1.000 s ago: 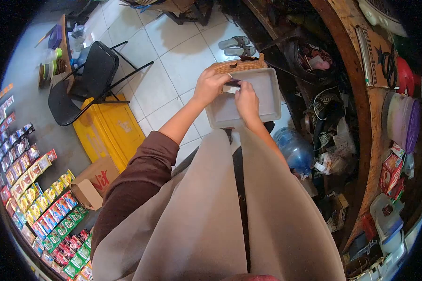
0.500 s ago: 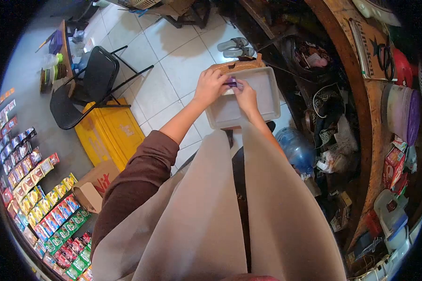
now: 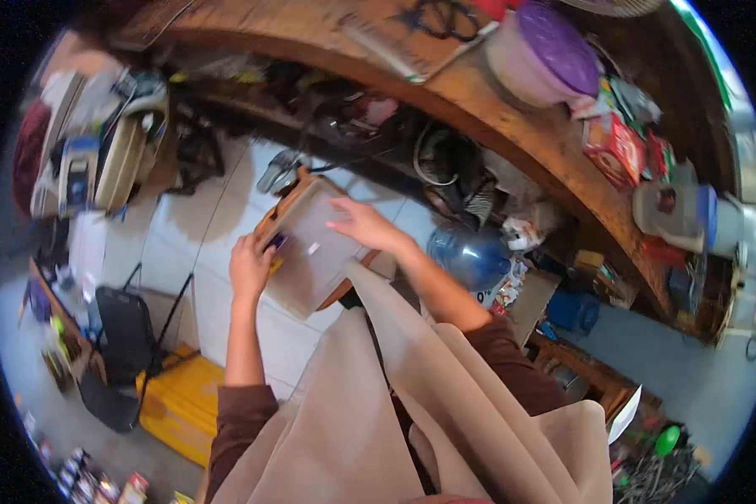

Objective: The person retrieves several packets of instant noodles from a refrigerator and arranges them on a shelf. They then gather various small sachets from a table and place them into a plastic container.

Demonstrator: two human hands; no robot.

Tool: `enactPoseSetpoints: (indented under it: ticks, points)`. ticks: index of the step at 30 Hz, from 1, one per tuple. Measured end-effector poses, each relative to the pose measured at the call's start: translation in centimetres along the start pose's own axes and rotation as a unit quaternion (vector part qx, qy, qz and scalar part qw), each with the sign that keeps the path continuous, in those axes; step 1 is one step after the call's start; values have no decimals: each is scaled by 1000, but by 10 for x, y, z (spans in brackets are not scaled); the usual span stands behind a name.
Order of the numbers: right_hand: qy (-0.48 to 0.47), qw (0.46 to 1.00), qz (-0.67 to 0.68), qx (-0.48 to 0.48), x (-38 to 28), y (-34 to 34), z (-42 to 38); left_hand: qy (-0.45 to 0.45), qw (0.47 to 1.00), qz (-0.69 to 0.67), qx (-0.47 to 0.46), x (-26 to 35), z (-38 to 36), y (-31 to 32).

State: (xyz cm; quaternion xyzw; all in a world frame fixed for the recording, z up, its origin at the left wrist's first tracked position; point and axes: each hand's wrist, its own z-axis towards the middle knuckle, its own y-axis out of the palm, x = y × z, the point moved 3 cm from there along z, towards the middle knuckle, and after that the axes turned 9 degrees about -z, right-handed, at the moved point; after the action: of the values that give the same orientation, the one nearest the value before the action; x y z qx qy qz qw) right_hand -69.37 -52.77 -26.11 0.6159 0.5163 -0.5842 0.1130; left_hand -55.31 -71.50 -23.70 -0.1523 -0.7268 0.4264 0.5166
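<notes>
A shallow whitish plastic tray point(image 3: 311, 290) rests tilted on a brown wooden stool point(image 3: 269, 220). My left hand point(image 3: 250, 269) is at the tray's left edge, its fingers curled by a small purple packet point(image 3: 276, 242); motion blur hides the exact grip. Over the tray's right part, my right hand point(image 3: 368, 227) holds nothing, with its fingers apart. One small white piece point(image 3: 313, 249) lies on the tray's floor.
A blue water gallon bottle point(image 3: 470, 256) stands right of the tray. A long wooden counter point(image 3: 479, 118) curves above, bearing a purple-lidded tub point(image 3: 546, 55). At lower left are a black folding chair point(image 3: 126, 323) and a yellow crate point(image 3: 181, 412). Grey sandals point(image 3: 279, 172) lie beyond the stool.
My view has turned to the right. The hands were together on the purple item; now they are apart, the right one opened over the tray. A small white piece shows in the tray.
</notes>
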Motion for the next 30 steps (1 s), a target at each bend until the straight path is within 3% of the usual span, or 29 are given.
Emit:
enactPoseSetpoints:
  ticks: [1,2,4,5,7,10,11,12,14,15,16,18,19,23,25,26,28,30]
  points:
    - [-21,999,36,2,-5,-39,-21,-26,998,14,-63,18,5,-11]
    - [19,999,34,-3,-37,-94,-48,-14,997,14,-70,41,13,-24]
    - [-8,992,58,109,-58,-173,-95,7,976,-81,-203,97,22,-41]
    - [39,984,40,168,-68,-209,-120,50,966,-109,-228,131,27,-50]
    - [-23,954,-42,297,-72,-274,-154,143,938,-170,-265,200,39,-50]
    - [8,904,-125,410,-51,-357,-183,269,861,-276,-333,300,49,-26]
    - [37,890,-139,433,-46,-378,-187,341,825,-308,-330,333,53,-13]
    - [57,877,-170,446,-34,-402,-191,343,804,-332,-353,366,58,4]
    - [79,863,-199,457,-2,-449,-189,476,796,-295,-229,429,87,50]
    - [102,857,-243,442,14,-471,-183,484,809,-284,-175,459,102,68]
    - [123,849,-287,426,28,-489,-176,448,851,-256,-97,481,117,87]
    - [143,845,-347,380,49,-512,-155,388,898,-196,-69,519,134,120]
    - [159,834,-406,338,57,-521,-145,386,899,-195,-70,533,136,129]
    - [139,856,-419,269,72,-544,-111,346,934,-71,-49,570,163,164]
    - [178,840,-449,247,66,-545,-98,277,958,78,16,572,188,179]
    - [178,842,-445,246,78,-552,-92,277,957,82,14,573,197,184]
    - [51,831,-527,169,91,-554,-69,213,959,176,-71,569,214,194]
    - [78,853,-500,131,97,-561,-61,203,959,185,-69,570,220,200]
